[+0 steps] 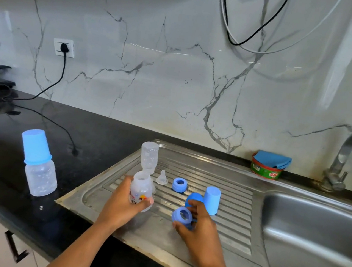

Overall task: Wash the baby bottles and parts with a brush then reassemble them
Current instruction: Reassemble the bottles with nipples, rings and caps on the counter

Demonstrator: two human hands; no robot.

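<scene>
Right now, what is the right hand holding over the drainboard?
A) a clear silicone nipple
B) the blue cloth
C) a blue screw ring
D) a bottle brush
C: the right hand has its grip on a blue screw ring, open centre facing up, while the left hand holds the open bottle.

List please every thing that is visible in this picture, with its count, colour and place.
Assembled plastic baby bottle with cap: 1, clear with blue cap, on black counter, left.
Open bottle with printed picture: 1, clear, in left hand.
Upturned empty bottle: 1, clear, on steel drainboard, far side.
Silicone teat: 1, clear, on drainboard.
Loose screw ring: 1, blue, on drainboard.
Screw ring with teat: 1, blue, in right hand.
Loose caps: 2, blue, on drainboard; one partly hidden.
Soap tub with cloth: 1, green-red tub, blue cloth, behind sink.
Tap: 1, steel, right.
Wall socket with plug: 1, white, black cable.
Left hand: fingers around bottle.
Right hand: fingers on ring.
</scene>
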